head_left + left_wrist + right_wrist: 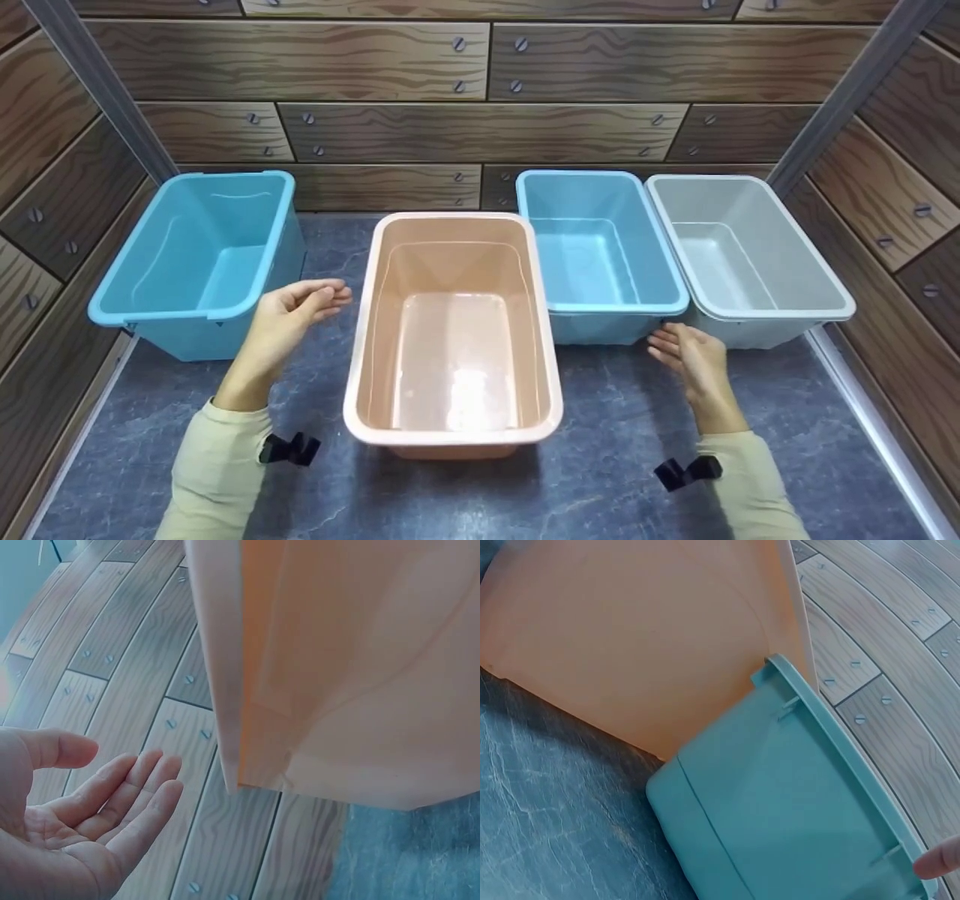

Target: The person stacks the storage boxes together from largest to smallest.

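A peach-coloured plastic bin (457, 441) stands upright in the middle, and its inside holds nothing. My left hand (289, 319) is in the gap between it and a blue bin (191, 319) on the left. In the left wrist view the fingers (142, 829) are relaxed and apart from the peach bin's side (360, 690). My right hand (694, 360) is at the front right corner of a second blue bin (615, 309), its fingers loosely bent. The right wrist view has one fingertip (939, 859) right at that bin's rim (855, 757).
A grey bin (787, 313) stands close beside the second blue bin at the right. Wood-patterned panels (480, 135) enclose the back and sides. Beneath everything lies a dark marbled surface (615, 465), with a metal strip (877, 435) along its right edge.
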